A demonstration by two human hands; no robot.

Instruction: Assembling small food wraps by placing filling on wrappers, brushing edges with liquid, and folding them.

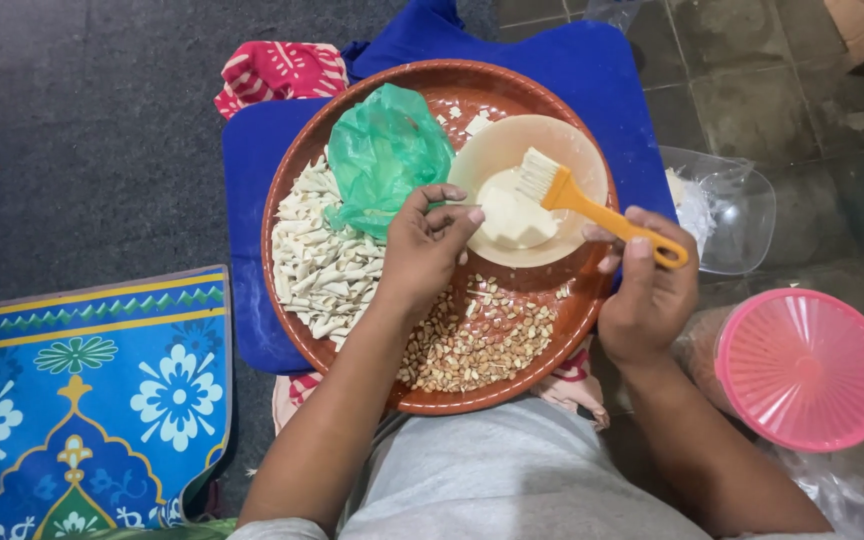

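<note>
- Right hand [649,290] was clenched round the orange handle of a pastry brush [592,205], thumb on top near the looped end.
- Brush bristles, pale, rested inside the cream bowl [497,150], touching the white dough piece [514,215] lying in it.
- Left hand [427,245] was pinched shut, fingertips at the bowl's left rim; whether it gripped a small bit of dough or only pressed on it I could not tell.
- Bowl sat in the upper right part of a round brown tray [432,402], which lay across the person's lap.
- Crumpled green plastic bag [384,150] lay on the tray just left of the bowl, touching the left hand's knuckles.
- Heap of white folded pastry cones [317,255] filled the tray's left side, partly under the bag.
- Pile of peanuts [482,345] covered the tray's lower middle, beneath the left wrist.
- Blue cushion [252,180] lay under the tray; red and white patterned cloth [277,70] showed at its upper left.
- Clear plastic container [742,215] with white powder stood on the tiled floor, just right of the tray, behind the right hand.
- Pink ribbed lid [802,365] capped a jar near the right forearm.
- Blue floral mat [92,400] lay on the floor, well left of the tray.
</note>
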